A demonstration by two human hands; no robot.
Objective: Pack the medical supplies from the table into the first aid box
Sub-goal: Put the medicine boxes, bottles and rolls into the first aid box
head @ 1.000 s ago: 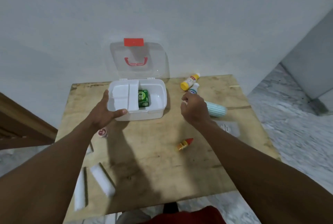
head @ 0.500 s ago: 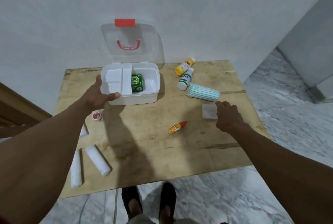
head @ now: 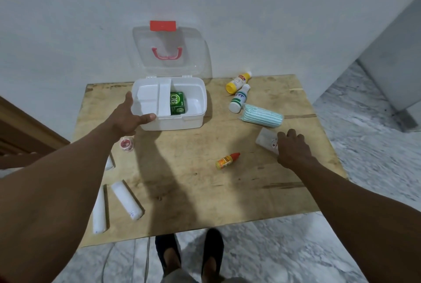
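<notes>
packet next, by the bench's right edge

the small clear packet (head: 265,139) lay flat on the bench (head: 193,191), just beside the striped mask pack (head: 262,115), its long axis slanting far-left to near-right. it was likely light, limp and slick, best pinched by an edge. the right grip (head: 293,148) lay over its near end, fingers bent; whether it pinched, i could not tell. the left grip (head: 127,116) clasped the first aid box (head: 182,123) at a corner.

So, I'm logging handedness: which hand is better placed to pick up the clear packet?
Right. The right hand lies over the clear packet; the left hand holds the first aid box.
</notes>
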